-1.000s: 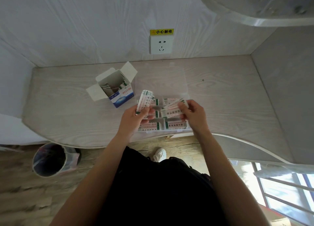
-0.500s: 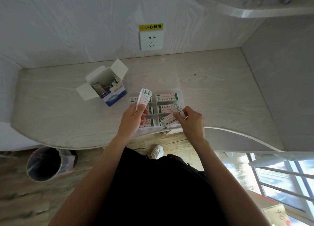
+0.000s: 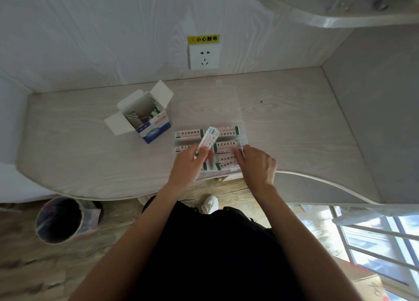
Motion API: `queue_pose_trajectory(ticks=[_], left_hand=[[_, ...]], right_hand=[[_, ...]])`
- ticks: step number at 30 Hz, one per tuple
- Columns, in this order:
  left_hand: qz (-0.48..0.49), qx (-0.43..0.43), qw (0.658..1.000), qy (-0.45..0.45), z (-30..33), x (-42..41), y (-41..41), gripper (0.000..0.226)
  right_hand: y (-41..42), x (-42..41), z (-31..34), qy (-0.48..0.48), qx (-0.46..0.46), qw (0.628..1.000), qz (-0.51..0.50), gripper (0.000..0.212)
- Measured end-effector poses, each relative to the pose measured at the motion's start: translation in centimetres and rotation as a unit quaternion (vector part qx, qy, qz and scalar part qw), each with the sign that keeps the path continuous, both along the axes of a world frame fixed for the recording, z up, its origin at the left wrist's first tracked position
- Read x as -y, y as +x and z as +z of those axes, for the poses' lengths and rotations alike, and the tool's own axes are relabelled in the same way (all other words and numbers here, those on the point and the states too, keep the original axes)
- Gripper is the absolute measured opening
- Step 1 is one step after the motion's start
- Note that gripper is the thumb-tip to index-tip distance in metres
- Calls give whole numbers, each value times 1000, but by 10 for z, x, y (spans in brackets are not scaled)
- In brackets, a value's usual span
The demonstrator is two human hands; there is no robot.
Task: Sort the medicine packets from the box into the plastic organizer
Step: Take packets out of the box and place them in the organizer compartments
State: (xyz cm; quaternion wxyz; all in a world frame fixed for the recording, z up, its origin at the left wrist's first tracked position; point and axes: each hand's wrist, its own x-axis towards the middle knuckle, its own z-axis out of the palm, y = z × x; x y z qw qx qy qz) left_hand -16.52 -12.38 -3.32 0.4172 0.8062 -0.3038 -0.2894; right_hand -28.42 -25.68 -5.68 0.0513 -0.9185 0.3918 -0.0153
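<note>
The left hand (image 3: 189,162) pinches a small stack of packets (image 3: 208,139) between thumb and fingers; the stack's long axis slants up and away to the right from that hand, its free end over the middle of the organizer (image 3: 240,128). The right hand (image 3: 257,164) has its fingers curled down onto a packet (image 3: 226,147) in the organizer's right column, gripping its near right end. That packet and the others in the compartments lie flat, long axis running left to right between the hands. The clear organizer sits on the desk (image 3: 294,128) under both hands, at the near edge. The box (image 3: 147,117) stands open well beyond and to the left of the left hand, flaps up, some packets still inside.
</note>
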Motion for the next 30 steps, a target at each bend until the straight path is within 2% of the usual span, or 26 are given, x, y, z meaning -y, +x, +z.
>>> queue_pose_trajectory(ticks=[5,9,13,17,20,23,30], left_hand=[[-119,87,988,38,-6,4,-13,34],[-137,173,973,64,-12,-1,-16,34],[-143,151,976,65,-16,0,-15,33],[-100,111,988,37,-18,-1,-12,29],[-79,149,985,25,-16,1,-8,29],[-115,180,976,51,-18,1,-6,31],[-123,184,973,62,-23,-1,-7,33]], right_hand=[[-3,1,-12,-61,27,998,13,45],[-3,4,-14,-83,51,995,23,44],[-11,1,-12,-55,69,996,18,54],[-13,3,-13,-25,100,994,24,47],[-11,4,-10,-8,104,994,23,41],[-11,4,-10,-18,99,995,29,42],[-13,10,-15,-9,131,991,39,39]])
